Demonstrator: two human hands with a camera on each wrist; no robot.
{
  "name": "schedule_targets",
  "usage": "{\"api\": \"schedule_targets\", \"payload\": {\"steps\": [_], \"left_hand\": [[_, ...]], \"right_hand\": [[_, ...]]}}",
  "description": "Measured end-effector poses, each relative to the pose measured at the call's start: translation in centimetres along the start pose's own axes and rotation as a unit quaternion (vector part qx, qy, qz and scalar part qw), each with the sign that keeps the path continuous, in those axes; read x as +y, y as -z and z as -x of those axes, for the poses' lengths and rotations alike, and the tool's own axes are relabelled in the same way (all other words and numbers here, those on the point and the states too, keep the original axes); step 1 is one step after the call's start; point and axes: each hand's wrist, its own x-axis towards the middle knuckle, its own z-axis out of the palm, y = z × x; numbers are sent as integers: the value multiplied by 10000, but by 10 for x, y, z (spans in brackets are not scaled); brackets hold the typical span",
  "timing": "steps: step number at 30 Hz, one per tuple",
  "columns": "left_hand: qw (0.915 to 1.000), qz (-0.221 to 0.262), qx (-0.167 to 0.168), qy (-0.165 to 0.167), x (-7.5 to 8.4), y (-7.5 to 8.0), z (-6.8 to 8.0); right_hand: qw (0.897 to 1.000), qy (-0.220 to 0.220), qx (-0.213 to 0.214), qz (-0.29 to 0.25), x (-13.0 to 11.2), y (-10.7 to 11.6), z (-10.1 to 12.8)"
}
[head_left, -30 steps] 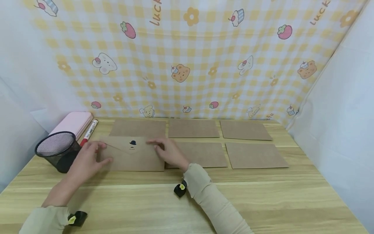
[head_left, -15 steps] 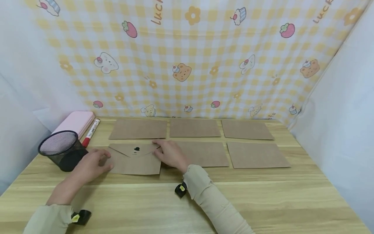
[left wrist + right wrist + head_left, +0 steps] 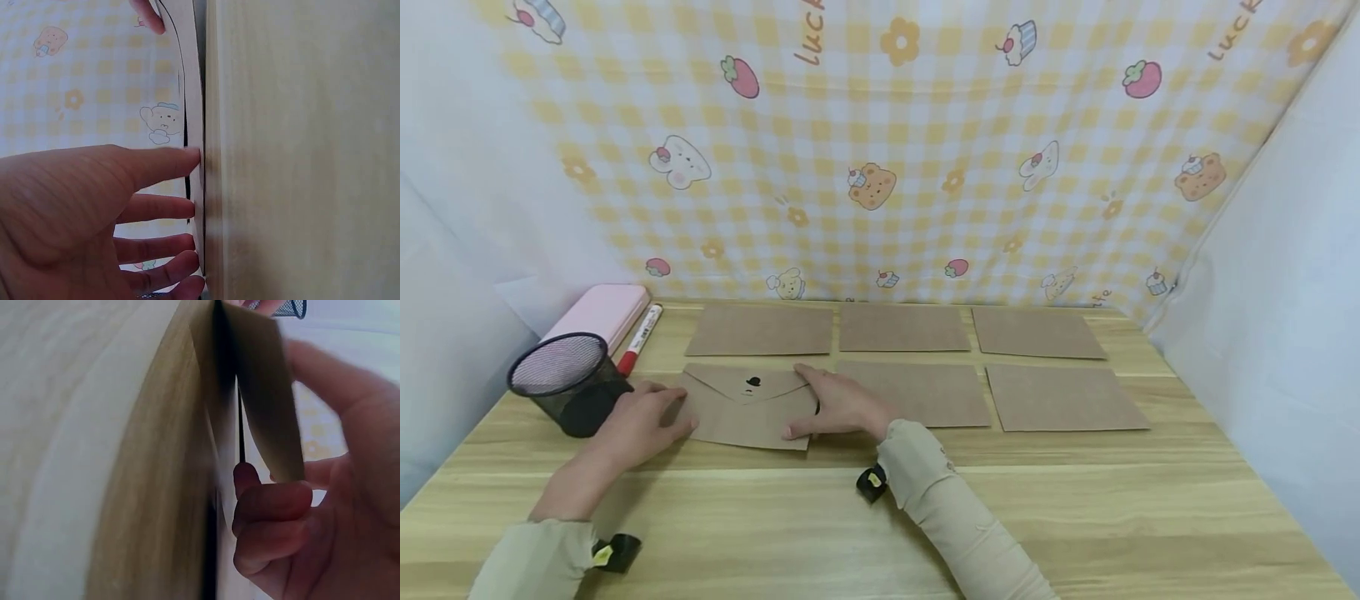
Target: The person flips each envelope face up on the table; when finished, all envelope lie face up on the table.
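Note:
A brown kraft envelope (image 3: 741, 421) lies in the head view with its pointed flap side up, a small black hat print on the flap. My left hand (image 3: 640, 423) touches its left edge; the left wrist view shows that hand's (image 3: 69, 200) thumb and fingertips against the paper edge. My right hand (image 3: 848, 404) holds the envelope's right end, thumb on the face near the lower corner and forefinger at the upper corner. In the right wrist view this end of the envelope (image 3: 269, 387) is raised above the table, with curled fingers under its edge.
Several other brown envelopes, such as one at the back left (image 3: 760, 330) and one at the front right (image 3: 1063, 400), lie in two rows. At left stand a black mesh pen holder (image 3: 568, 392), a red-capped marker (image 3: 642, 335) and a pink case (image 3: 601, 312). A checked curtain (image 3: 910, 167) hangs behind.
The envelope has come down and toward me, in front of the back-row one, its flap folded down. My right thumb has moved from near the flap to the envelope's lower right corner.

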Motion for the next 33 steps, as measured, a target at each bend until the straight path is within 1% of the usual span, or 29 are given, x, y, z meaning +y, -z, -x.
{"api": "schedule_targets", "payload": {"steps": [6, 11, 22, 33], "left_hand": [[9993, 111, -218, 276, 5, 2, 1], [9992, 124, -229, 297, 5, 2, 0], [9995, 107, -130, 282, 5, 2, 2], [9983, 104, -275, 500, 5, 0, 1]], "right_hand": [[9998, -124, 133, 75, -1, -1, 2], [9993, -178, 257, 193, -1, -2, 3], [9983, -247, 309, 427, 0, -6, 1], [9977, -261, 399, 490, -1, -7, 1]]}}
